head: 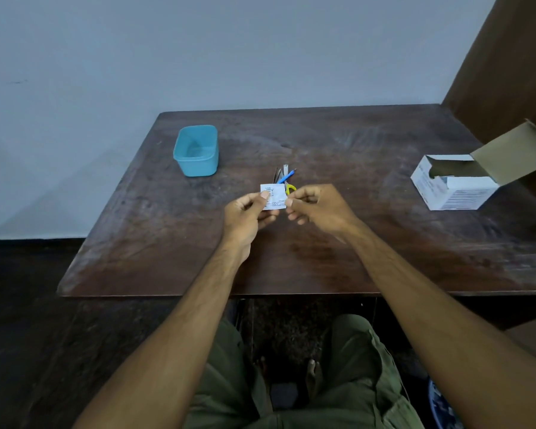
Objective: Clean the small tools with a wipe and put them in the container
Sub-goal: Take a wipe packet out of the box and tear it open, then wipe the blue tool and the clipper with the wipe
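Both hands meet over the middle of the dark wooden table (322, 261) around a small white wipe packet (273, 197) printed with fine dark text. The left hand (248, 218) pinches the packet's left edge, thumb on top and curled fingers beneath. The right hand (317, 209) pinches its right edge between thumb and forefinger, the other fingers curled under. The packet is held flat between them, above the tabletop, and whether it is torn cannot be told.

Just behind the packet, lying on the table, is a little cluster of small tools (283, 176): thin metal pieces, one with a blue handle, and one with a yellow handle partly hidden by the packet and the right thumb. The exact kind of each tool is too small to make out.

Well apart to the left, nearer the far edge, stands a teal plastic container (196, 164), lidless. On the right side of the table sits a white cardboard box (455, 193) with its brown-lined flap up
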Demonstrator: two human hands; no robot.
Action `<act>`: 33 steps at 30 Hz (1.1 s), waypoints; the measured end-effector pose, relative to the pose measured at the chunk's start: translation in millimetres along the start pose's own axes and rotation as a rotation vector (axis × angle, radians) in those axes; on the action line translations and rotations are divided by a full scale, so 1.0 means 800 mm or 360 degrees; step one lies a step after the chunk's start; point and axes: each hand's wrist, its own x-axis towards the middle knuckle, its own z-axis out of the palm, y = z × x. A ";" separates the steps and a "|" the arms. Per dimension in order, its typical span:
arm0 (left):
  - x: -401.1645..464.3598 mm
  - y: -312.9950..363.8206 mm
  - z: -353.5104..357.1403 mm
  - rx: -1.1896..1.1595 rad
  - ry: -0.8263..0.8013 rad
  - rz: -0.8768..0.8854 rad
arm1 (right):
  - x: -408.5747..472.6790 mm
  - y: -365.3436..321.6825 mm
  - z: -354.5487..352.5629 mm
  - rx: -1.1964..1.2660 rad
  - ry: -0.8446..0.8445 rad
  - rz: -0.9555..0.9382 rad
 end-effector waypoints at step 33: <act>0.032 0.007 -0.132 0.0883 0.0708 0.0315 | 0.004 0.015 0.059 0.0494 0.0122 0.0118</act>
